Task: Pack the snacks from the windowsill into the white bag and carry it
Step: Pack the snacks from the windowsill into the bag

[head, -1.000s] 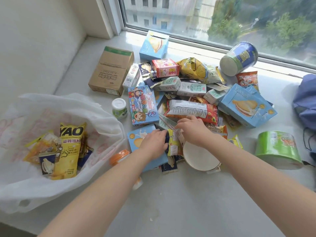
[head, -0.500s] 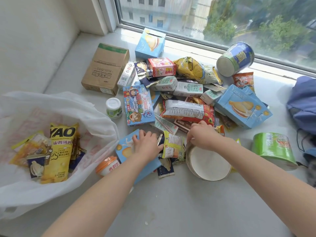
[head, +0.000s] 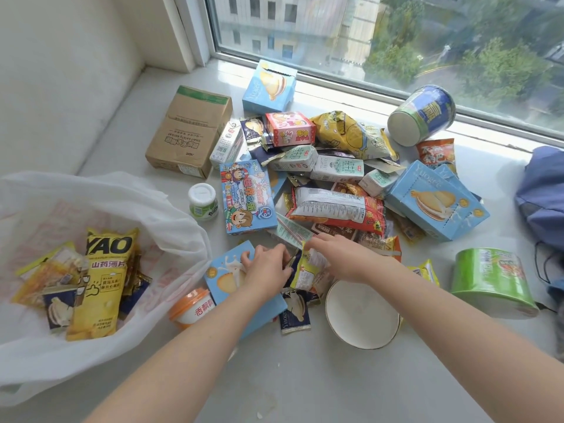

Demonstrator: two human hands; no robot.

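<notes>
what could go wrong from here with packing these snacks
1. The right hand pinches a small yellow packet in the loose pile; pulling it may drag neighbouring packets along.
2. The white bag lies slumped with its mouth wide open, so snacks could slide out when lifted.
3. The blue cup lies on its side and might roll.

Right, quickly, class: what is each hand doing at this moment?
Left hand: fingers curled beside the small yellow packet; grip cannot be told.
Right hand: pinches the small yellow packet.
</notes>
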